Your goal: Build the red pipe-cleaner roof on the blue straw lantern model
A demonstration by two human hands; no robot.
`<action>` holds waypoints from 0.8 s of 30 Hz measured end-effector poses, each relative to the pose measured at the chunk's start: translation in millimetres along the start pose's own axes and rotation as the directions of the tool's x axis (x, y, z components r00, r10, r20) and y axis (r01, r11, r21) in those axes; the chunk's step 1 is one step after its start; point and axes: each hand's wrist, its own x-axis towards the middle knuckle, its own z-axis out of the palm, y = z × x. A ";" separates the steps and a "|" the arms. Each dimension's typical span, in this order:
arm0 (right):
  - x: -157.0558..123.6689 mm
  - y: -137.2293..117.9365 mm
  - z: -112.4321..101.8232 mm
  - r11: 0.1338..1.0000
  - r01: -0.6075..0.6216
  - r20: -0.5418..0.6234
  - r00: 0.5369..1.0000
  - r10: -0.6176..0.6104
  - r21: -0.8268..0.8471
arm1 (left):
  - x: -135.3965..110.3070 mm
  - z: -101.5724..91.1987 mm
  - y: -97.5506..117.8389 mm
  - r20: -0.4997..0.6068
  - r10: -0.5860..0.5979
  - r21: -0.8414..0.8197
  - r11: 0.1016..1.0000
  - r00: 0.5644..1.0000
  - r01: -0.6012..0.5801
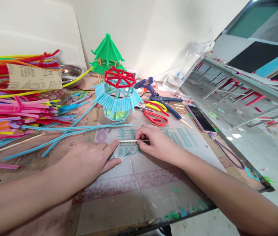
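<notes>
A thin wooden stick [127, 141] lies along the marked edge of a clear triangular ruler [124, 149], flat on the mat. My left hand [87, 157] holds the ruler down, its index fingertip at the stick's left end and its thumb on the ruler's lower part. Between the thumb and curled fingers of my right hand [151, 141] the stick is pinched, a little right of its middle. Just behind stands a pipe-cleaner model with a red spoked top [119, 78] and a light-blue fringed skirt [118, 98]. Blue pipe cleaners [80, 127] lie near my left hand.
Bundled pipe cleaners [23, 108] and a metal bowl [71, 73] fill the left. Behind are a green pagoda-like roof [108, 50], a glue gun [147, 86], red-handled pliers [155, 118] and a clear jug [184, 68]. A phone [201, 118] lies near the right table edge.
</notes>
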 end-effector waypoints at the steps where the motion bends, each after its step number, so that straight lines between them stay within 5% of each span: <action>1: 0.0 0.0 -0.2 1.000 0.002 -0.001 1.000 -0.002 -0.001 | 0.0 0.0 -0.2 0.001 -0.001 -0.001 1.000 1.000 0.001; 24: 3.8 -7.3 10.9 1.000 -0.002 -0.049 0.999 0.002 -0.009 | -1.4 -1.5 0.1 0.004 0.008 -0.010 1.000 1.000 -0.008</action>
